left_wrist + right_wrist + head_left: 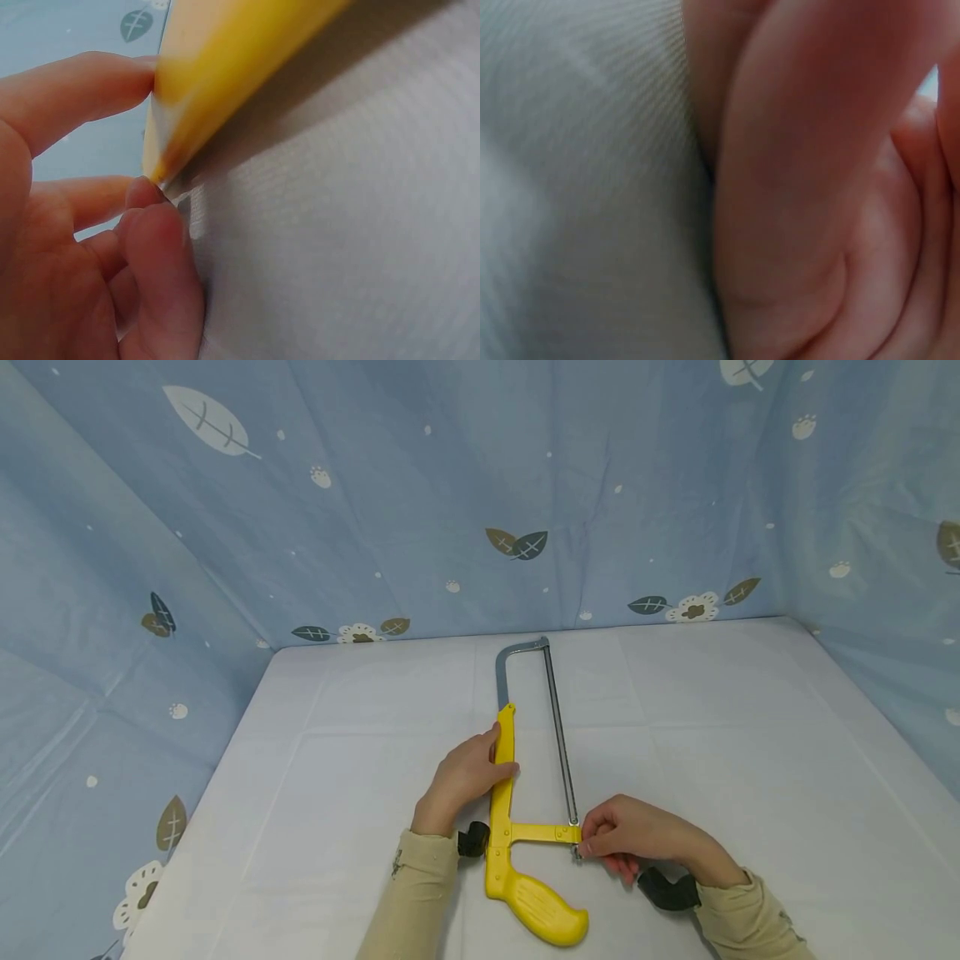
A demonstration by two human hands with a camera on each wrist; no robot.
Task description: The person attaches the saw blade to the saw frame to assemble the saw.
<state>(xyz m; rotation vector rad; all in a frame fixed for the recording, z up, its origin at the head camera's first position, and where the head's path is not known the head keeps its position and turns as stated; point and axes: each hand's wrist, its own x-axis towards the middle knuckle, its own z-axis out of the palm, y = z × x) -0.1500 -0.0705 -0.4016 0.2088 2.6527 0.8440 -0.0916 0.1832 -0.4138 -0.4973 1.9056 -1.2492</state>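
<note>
A hacksaw (pixel 502 810) with a yellow handle and a grey metal front frame lies flat on the white cloth, its grip toward the person. Along its right side runs the thin dark blade (pixel 559 735). My left hand (pixel 467 770) holds the yellow frame bar between thumb and fingers; the left wrist view shows the fingertips at the bar's edge (pixel 247 60). At the near end of the blade, below the yellow crosspiece, my right hand (pixel 637 831) pinches the small metal wing nut (pixel 576 852). In the right wrist view, curled fingers (pixel 795 165) hide the nut.
White cloth (pixel 360 752) covers the table. Blue curtains (pixel 420 510) with leaf and flower prints hang behind it and at both sides. A black wrist strap mount (pixel 667 891) sits by the right sleeve, another (pixel 473 840) by the left.
</note>
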